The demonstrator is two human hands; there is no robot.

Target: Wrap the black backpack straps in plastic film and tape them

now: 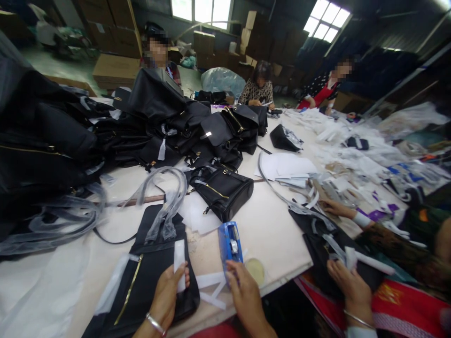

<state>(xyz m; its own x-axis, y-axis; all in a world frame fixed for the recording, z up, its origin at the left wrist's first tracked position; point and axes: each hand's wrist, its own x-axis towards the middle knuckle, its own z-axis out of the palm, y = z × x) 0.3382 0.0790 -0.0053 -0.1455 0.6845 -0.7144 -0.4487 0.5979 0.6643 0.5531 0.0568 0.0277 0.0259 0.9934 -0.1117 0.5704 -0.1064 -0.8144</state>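
Observation:
My left hand [167, 292] wears a silver bangle and pinches a white paper strip [179, 263] over a black handbag [157, 272]. The bag lies flat on the table, with a gold zipper on its front and handles wrapped in clear plastic [169, 211]. At the near end of a blue tape dispenser [224, 241], my right hand [243, 291] has its thumb and fingers drawn together. Anything between those fingertips is too small to make out. A roll of tape [234, 246] sits in the dispenser. Loose white strips [211, 286] lie between my hands.
Black bags [197, 131] are heaped at the far left; one bag [225, 190] stands beyond the dispenser. White sheets [287, 166] lie mid-table. At right, a co-worker's hands [352, 286] handle another black bag [317, 234]. Several people work opposite. The table edge [292, 274] runs close by.

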